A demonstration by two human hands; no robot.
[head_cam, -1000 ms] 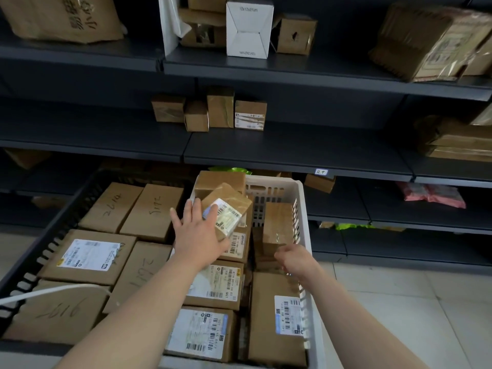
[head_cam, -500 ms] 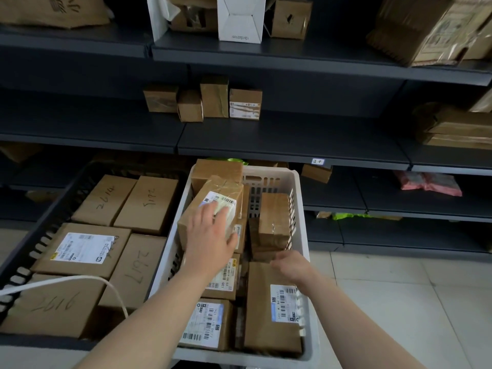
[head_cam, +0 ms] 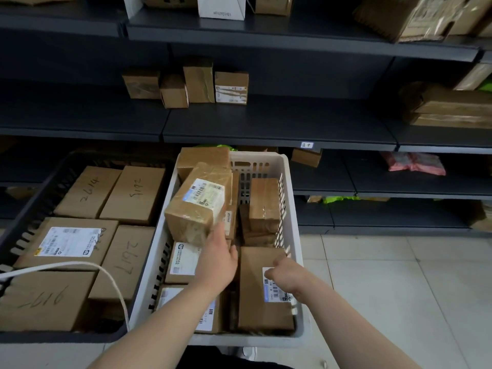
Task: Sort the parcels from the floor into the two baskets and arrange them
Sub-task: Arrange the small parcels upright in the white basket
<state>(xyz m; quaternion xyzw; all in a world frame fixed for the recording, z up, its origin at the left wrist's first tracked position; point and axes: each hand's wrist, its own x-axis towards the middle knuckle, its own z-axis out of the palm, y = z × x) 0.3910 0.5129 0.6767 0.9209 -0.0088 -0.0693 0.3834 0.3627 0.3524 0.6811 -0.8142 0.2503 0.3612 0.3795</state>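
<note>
Head view, looking down at two baskets in front of a dark shelf (head_cam: 266,123)

- White basket (head_cam: 296,235): centre to lower centre of frame, packed with brown parcels, several showing printed labels
- Black basket (head_cam: 24,235): lower left, touching the white one along its side; it holds flat parcels, some marked by hand ("2614", "2617")
- Taped parcel (head_cam: 198,203): centre of frame, above the left half of the white basket. It is tilted, label face up, near end lower than far end, and it overlaps the parcels below
- Left hand (head_cam: 217,259): just below the taped parcel, against its near right corner. The thumb points right, clear of the box. The fingers run up behind the corner and are mostly hidden; cannot tell whether they curl round it or lie flat
- Right hand (head_cam: 286,275): lower right part of the white basket, just inside the right wall, over the labelled parcel (head_cam: 263,304). Fingers curled in, pressed together, nothing seen between them; contact with the parcel unclear
- Tall parcel (head_cam: 265,203) stands upright against the right wall
- White cable (head_cam: 80,266) arcs over the black basket
- Four small boxes (head_cam: 186,83) sit on the shelf, upper centre
- Pale tiled floor (head_cam: 399,288), lower right
</note>
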